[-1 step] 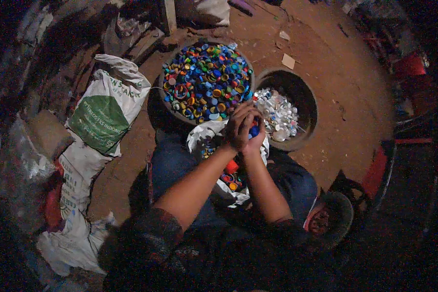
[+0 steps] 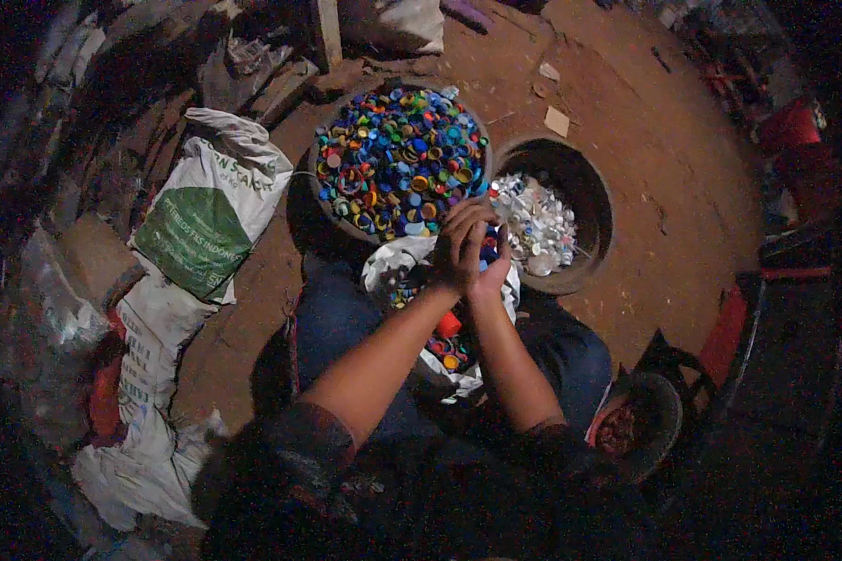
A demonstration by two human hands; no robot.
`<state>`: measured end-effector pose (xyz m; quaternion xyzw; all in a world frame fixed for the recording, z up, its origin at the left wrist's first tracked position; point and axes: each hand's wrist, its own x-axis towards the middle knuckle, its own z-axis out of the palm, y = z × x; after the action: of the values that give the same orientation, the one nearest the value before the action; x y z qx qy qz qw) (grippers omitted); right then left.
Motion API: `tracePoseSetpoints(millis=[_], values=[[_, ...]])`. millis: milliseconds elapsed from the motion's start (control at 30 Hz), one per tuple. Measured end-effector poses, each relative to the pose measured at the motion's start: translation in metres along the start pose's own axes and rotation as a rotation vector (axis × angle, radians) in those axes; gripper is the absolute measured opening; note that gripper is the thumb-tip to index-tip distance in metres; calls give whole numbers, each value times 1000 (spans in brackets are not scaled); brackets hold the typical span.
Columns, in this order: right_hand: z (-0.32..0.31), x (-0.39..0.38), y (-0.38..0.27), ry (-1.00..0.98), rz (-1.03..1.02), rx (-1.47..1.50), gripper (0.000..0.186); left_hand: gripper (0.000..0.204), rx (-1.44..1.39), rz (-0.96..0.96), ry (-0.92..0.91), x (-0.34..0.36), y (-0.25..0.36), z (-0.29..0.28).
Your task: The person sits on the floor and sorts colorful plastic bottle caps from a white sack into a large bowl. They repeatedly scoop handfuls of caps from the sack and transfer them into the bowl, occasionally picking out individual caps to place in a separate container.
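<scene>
My left hand point(image 2: 457, 247) and my right hand point(image 2: 492, 268) are cupped together, their fingers curved and touching near the tips. A few blue bottle caps point(image 2: 488, 249) show in the gap between them; the rest of what they hold is hidden. Below the hands, a white sack point(image 2: 384, 265) lies opened between my legs, with coloured caps and a red piece point(image 2: 448, 324) inside. Just beyond my left hand stands a round tub point(image 2: 354, 230) heaped with caps of many colours. To its right, next to my right hand, a dark tub point(image 2: 601, 220) holds mostly white and clear caps.
A white and green printed sack point(image 2: 201, 220) lies on the left, with another pale sack point(image 2: 159, 341) below it. A bowl point(image 2: 666, 421) with dark reddish contents sits by my right leg. A wooden post point(image 2: 328, 33) and a flat tan scrap point(image 2: 557, 121) are farther off on the brown floor.
</scene>
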<state>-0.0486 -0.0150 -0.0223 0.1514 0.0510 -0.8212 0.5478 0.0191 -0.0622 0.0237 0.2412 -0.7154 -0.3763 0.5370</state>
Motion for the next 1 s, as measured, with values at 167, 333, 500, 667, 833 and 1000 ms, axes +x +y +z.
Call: tracePoseSetpoints(millis=[167, 333, 500, 667, 833, 1000], values=[[-11, 22, 5, 162, -84, -297, 44, 21, 10, -407, 334, -13, -34, 13], [-14, 48, 13, 196, -97, -466, 42, 23, -425, -783, 665, 3, -19, 14], [-18, 128, 23, -176, 247, -324, 41, 30, -416, -875, 793, -12, -50, 11], [30, 226, 82, 82, 24, -760, 32, 26, -453, -999, 805, -26, -63, -1], [2, 325, 82, -50, -709, -2038, 37, 20, -417, -922, 803, -17, -67, -10], [-7, 326, 84, -285, -876, -2839, 58, 17, -28, -663, 651, -23, -73, -6]])
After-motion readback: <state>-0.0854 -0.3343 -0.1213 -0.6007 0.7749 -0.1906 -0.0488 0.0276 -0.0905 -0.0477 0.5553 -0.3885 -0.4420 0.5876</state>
